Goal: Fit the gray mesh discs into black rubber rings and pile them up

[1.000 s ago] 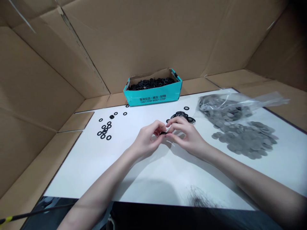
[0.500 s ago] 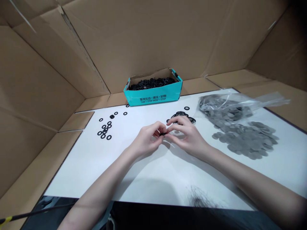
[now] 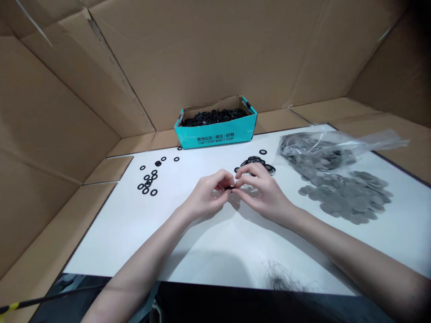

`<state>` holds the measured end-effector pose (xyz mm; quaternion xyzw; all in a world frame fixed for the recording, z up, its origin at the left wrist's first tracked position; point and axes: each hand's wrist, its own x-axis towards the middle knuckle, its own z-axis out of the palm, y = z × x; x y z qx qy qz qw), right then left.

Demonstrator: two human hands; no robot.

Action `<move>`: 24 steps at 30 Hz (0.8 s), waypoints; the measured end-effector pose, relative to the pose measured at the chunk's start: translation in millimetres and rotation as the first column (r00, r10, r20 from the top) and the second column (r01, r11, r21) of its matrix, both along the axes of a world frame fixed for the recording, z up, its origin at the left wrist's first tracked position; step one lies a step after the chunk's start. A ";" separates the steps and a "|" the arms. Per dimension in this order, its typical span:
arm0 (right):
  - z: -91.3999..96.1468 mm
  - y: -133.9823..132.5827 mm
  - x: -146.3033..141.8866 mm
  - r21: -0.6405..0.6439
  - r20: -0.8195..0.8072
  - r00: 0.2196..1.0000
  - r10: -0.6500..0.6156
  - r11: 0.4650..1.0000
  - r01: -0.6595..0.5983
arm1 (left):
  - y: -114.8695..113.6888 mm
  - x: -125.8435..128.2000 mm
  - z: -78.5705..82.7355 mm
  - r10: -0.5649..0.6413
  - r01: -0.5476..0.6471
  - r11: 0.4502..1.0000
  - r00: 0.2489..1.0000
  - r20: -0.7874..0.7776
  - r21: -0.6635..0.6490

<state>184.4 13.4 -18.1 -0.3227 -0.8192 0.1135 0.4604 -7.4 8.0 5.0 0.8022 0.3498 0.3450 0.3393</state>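
My left hand (image 3: 206, 196) and my right hand (image 3: 261, 192) meet over the middle of the white table (image 3: 188, 242). Both pinch one small black ring (image 3: 229, 188) between their fingertips, just above the surface. Right behind my right hand lies a small heap of black rings (image 3: 257, 161). A looser scatter of black rings (image 3: 148, 179) lies to the left of my left hand. Grey round discs (image 3: 346, 195) are piled to the right of my right hand.
A teal box (image 3: 215, 130) full of black rings stands at the back of the table. A clear plastic bag (image 3: 323, 150) with more grey discs lies at the back right. Cardboard walls (image 3: 202, 54) enclose the table on three sides.
Both hands stay together on the ring; only the fingertips have shifted slightly. The view has crept a little.
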 end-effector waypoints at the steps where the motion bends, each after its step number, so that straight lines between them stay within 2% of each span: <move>1: -0.4 0.3 0.3 0.001 0.010 1.000 -0.005 1.000 0.005 | -0.2 0.4 -0.5 0.000 0.000 1.000 1.000 0.004 -0.002; 9: 0.0 1.8 2.3 0.010 0.017 1.000 -0.007 1.000 0.006 | -0.9 2.1 -0.2 0.021 -0.021 0.999 1.000 0.016 0.031; 17: 1.0 -1.2 0.6 0.046 -0.006 1.000 -0.006 0.999 0.006 | -1.9 3.7 0.5 0.032 -0.032 0.999 0.997 0.065 -0.009; 19: 2.2 -0.9 0.3 -0.026 -0.063 0.998 0.006 1.000 -0.007 | -1.7 3.6 1.2 0.041 -0.042 0.999 0.994 0.100 0.007; 21: 3.1 0.2 0.3 -0.167 -0.147 0.989 0.019 0.985 -0.043 | -1.0 3.0 1.4 0.040 -0.048 0.997 0.990 0.133 0.055; 24: 3.9 1.9 0.8 -0.375 -0.264 0.964 0.023 0.919 -0.124 | 0.5 1.7 0.8 0.018 -0.043 0.981 0.991 0.130 0.187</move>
